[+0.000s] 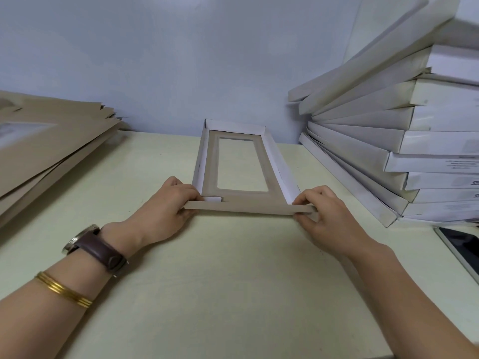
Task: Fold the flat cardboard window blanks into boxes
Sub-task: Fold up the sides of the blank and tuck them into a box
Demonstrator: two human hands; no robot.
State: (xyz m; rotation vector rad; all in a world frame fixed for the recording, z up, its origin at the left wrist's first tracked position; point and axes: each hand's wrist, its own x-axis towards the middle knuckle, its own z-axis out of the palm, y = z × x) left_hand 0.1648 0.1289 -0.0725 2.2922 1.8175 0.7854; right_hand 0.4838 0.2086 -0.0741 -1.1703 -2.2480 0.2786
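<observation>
Here, a watch (96, 245) and gold bangles (63, 289) on its wrist, the left hand (169, 203) and the right hand (328, 216) pinch the near flap (248, 207) of a half-folded window box (210, 164) on the table (233, 286). Flat blanks (51, 143) lie left, with finished boxes (383, 151) and a phone (462, 246) right.

Looks like a small packing bench in an office or workshop: pale tabletop (233, 281) against a plain bluish wall (155, 60), heap of flat brown cardboard blanks (51, 151) far left, tall stack of folded white boxes (375, 141) right, phone (464, 247) near right.
</observation>
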